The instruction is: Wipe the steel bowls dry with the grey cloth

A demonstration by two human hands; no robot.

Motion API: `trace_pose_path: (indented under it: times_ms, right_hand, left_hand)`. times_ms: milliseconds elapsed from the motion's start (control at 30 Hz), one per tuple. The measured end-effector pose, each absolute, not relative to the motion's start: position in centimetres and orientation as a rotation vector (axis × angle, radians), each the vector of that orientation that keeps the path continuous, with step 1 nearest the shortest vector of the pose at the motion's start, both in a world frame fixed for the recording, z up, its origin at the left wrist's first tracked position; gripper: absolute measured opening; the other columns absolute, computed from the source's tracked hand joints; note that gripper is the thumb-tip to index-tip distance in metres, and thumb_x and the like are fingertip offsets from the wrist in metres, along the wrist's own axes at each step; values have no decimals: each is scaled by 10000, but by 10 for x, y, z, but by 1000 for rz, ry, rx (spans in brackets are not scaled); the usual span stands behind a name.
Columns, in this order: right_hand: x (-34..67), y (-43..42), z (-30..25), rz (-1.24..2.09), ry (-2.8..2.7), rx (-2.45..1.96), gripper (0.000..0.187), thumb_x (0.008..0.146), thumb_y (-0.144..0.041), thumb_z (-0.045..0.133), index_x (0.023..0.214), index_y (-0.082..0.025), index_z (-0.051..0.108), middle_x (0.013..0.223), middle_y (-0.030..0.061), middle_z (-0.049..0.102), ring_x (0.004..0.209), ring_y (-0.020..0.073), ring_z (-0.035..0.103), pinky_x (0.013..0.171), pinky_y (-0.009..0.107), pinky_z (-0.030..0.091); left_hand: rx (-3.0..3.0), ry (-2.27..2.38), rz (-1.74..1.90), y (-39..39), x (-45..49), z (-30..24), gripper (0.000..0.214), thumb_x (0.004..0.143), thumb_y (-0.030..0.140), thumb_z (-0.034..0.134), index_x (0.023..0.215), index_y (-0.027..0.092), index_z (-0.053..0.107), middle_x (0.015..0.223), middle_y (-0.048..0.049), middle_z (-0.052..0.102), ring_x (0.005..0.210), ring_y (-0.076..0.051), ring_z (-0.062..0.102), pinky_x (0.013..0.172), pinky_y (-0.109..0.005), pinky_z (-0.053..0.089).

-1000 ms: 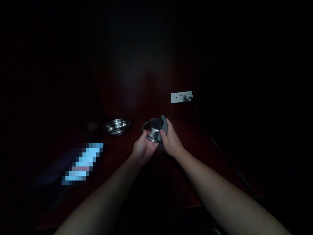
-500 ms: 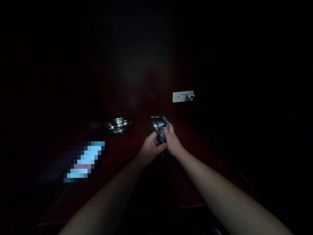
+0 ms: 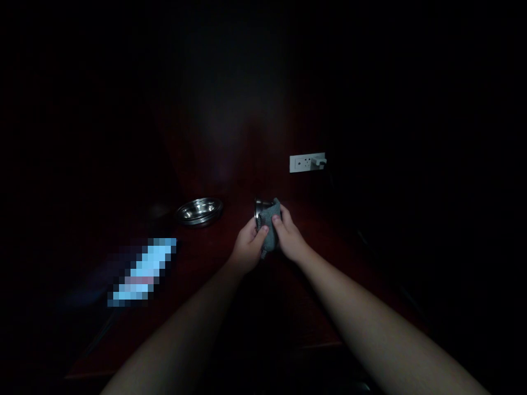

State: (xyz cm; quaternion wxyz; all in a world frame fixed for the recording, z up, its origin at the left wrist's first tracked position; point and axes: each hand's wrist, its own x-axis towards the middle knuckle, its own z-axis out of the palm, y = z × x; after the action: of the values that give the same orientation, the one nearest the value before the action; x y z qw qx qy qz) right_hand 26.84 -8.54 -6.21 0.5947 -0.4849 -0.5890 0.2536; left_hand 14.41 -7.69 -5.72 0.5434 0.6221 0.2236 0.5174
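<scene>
A shiny metal bowl (image 3: pixel 258 207) is held on its side between my two hands, above the dark red table. A grey-green cloth (image 3: pixel 270 222) lies against the bowl's outer side and hides much of it. My left hand (image 3: pixel 247 246) is closed on the bowl from the left, its thumb pressing on the cloth. From the right, my right hand (image 3: pixel 291 235) is wrapped round the cloth and the bowl's base, thumb on the cloth. The fingers behind the bowl are hidden.
Stacked metal bowls (image 3: pixel 200 210) stand to the left on the dark red table (image 3: pixel 197 291). Nearer on the left is a bright, blurred-out screen (image 3: pixel 144 272). A white wall socket (image 3: pixel 302 163) with a plug in it is at the back right. The surroundings are very dark.
The bowl has turned in my hands, and the cloth now covers more of the side facing me. My left thumb has moved onto the cloth.
</scene>
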Motion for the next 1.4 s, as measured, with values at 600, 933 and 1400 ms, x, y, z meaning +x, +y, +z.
trace_pose_path:
  times_ms: [600,933,1400]
  right_hand:
    - [276,-97,-53,-106,-1877,-1023,534,839,-300,510,1355,-210,407,1460,72,364,1385,254,237,1116,489,258]
    - [283,-97,-53,-35,-1949,-1010,507,876,-351,468,1356,-200,410,1453,88,369,1377,256,251,1121,498,242]
    - [282,-88,-63,438,-1614,-974,444,909,-459,364,1267,-217,466,1252,86,548,1142,229,519,1009,426,381]
  left_hand:
    - [1051,559,1460,-67,153,-56,368,733,369,637,1015,133,635,918,-75,698,841,-185,651,801,-304,483]
    - [1158,591,1334,-72,152,-57,379,728,444,634,925,122,662,788,-46,685,718,-151,619,704,-264,457]
    - [1181,717,1386,-89,155,-50,399,761,528,548,739,138,631,647,-23,630,584,-130,560,559,-241,434]
